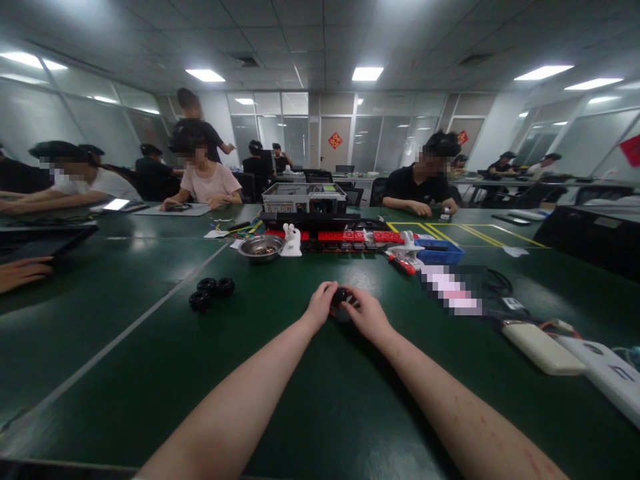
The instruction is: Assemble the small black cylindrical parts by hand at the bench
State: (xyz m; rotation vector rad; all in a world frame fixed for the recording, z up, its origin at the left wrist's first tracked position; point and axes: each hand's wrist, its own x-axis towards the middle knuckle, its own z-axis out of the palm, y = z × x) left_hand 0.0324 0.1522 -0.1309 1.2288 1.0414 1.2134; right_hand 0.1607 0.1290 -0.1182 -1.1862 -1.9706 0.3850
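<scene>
In the middle of the table, both my hands are closed around a small black round part [340, 297], which looks like one of the black wheels at the left. My left hand [321, 303] grips it from the left with thumb and fingers. From the other side, the fingers of my right hand [369, 313] curl round it and hide some of its lower edge. To the left, three black toy wheels [213, 291] with knobbly tyres stand close together on the green table [270, 380].
Beyond my hands are a metal bowl [261, 248] of small parts, a white figure [291, 241], red strips [350, 236], a red screwdriver [401, 264] and a blue tray [440, 251]. A power bank [544, 347] with cables lies right. Other people sit around; a co-worker's hand [25, 272] is at far left.
</scene>
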